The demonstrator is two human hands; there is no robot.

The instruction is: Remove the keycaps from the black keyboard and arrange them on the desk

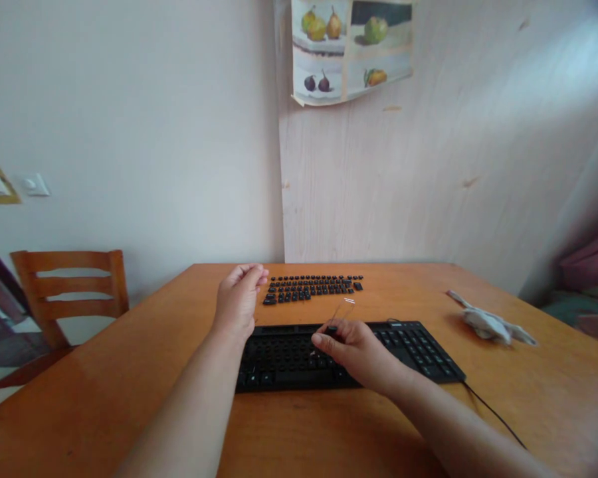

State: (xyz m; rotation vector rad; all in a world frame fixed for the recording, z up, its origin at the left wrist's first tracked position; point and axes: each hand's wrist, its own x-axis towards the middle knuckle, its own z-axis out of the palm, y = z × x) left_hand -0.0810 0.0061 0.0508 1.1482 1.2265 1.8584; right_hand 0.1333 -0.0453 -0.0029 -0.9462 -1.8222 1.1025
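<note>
Pinching the wire keycap puller [331, 330] by its dark end in the right hand [353, 348], over the keyboard [428, 352]; probably handling light and springy, gripping best there. Curling the left hand [239, 292] near loose keycaps [325, 290]; cannot tell whether holding anything.

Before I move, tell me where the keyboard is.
In the head view, the keyboard lies on the table, below and slightly right of centre, with the right hand over it and the rows of loose keys beyond.
</note>
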